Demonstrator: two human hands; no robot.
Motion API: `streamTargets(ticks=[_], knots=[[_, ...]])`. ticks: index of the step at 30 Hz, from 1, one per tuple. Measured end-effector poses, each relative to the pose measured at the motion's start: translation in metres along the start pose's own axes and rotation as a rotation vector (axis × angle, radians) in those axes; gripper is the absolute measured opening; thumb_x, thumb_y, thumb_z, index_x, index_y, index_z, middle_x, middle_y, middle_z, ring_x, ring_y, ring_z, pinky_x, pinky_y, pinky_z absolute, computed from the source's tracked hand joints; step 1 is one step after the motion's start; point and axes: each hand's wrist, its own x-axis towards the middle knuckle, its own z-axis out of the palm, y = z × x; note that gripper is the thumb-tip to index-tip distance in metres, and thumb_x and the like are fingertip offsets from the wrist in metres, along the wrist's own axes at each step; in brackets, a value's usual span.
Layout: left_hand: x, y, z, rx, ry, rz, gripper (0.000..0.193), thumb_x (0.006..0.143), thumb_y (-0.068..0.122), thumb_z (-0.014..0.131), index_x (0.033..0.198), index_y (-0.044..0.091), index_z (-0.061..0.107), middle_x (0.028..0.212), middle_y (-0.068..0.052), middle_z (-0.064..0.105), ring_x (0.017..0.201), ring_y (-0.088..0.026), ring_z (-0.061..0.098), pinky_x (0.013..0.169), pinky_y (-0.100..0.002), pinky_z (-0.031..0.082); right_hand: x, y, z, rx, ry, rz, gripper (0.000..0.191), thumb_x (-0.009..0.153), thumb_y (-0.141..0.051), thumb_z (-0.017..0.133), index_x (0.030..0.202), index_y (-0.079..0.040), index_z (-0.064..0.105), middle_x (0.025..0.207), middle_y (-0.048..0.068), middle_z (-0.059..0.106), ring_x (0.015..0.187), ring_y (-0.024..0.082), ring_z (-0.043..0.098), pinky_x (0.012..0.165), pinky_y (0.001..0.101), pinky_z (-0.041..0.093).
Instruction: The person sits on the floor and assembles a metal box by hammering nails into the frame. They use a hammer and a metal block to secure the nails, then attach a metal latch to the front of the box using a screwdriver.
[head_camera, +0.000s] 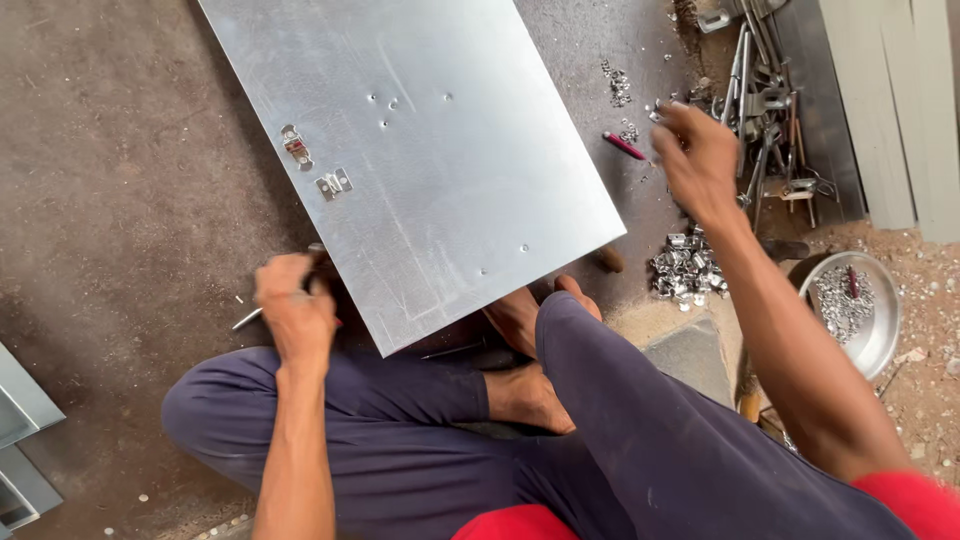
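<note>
I sit cross-legged on the ground with a large shiny metal sheet (440, 150) lying in front of my feet. Two small metal brackets (312, 165) rest on its left part, and a few small holes dot its middle. My left hand (295, 305) is closed around a thin metal tool by the sheet's near left edge. My right hand (695, 155) reaches out to the right, fingers bent over small metal pieces on the ground beside a pile of long tools (765, 110).
A heap of small shiny metal fittings (685, 268) lies right of the sheet. A round metal bowl (880, 330) holds more small parts. A red-handled tool (625, 146) lies near the sheet's right edge. Pale boards stand at the far right, grey metal frames at the lower left.
</note>
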Motion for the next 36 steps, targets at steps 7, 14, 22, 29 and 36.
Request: streamTargets(ticks=[7,14,22,29,36], knots=[[0.001,-0.006,0.002,0.177,0.182,0.111,0.032,0.082,-0.009,0.071,0.112,0.001,0.073,0.111,-0.014,0.069,0.104,-0.031,0.062,0.089,-0.046,0.048,0.061,0.044,0.056,-0.144,0.167,-0.203,0.016,0.098,-0.010,0.078,0.114,-0.004,0.078,0.104,0.018,0.072,0.089,0.028,0.069,0.079,0.0396,0.055],[0.071,0.045,-0.045,-0.545,0.191,-0.274,0.023,0.097,0.008,0.074,0.119,0.004,0.071,0.097,-0.009,0.077,0.067,-0.016,0.064,0.057,-0.029,0.049,0.055,0.046,0.059,-0.317,0.179,-0.418,0.003,0.103,-0.003,0.071,0.103,0.000,0.072,0.102,0.020,0.067,0.095,0.036,0.065,0.083,0.0473,0.051],[0.163,0.131,0.035,-0.267,-0.327,0.368,0.013,0.087,0.030,0.078,0.099,0.024,0.079,0.083,0.004,0.072,0.073,-0.014,0.066,0.065,-0.035,0.053,0.035,0.021,0.045,0.224,0.141,-0.281,0.019,0.112,-0.016,0.073,0.112,0.003,0.074,0.095,0.012,0.074,0.081,0.015,0.074,0.066,0.0268,0.062],[0.174,0.107,0.047,-0.194,-0.270,0.147,0.012,0.087,0.026,0.078,0.099,0.022,0.079,0.090,0.003,0.070,0.080,-0.013,0.065,0.073,-0.038,0.050,0.011,-0.065,0.051,-0.112,-0.135,-0.645,0.011,0.113,-0.012,0.074,0.107,-0.005,0.077,0.098,0.013,0.076,0.086,0.018,0.074,0.067,0.0265,0.062],[0.178,0.057,0.002,0.025,0.144,0.327,0.012,0.082,0.018,0.084,0.094,0.017,0.083,0.098,0.001,0.070,0.100,-0.023,0.056,0.094,-0.048,0.030,-0.008,-0.105,0.065,-0.274,-0.377,-0.641,0.014,0.100,-0.009,0.068,0.112,-0.004,0.075,0.110,0.020,0.071,0.094,0.029,0.071,0.074,0.0344,0.063]])
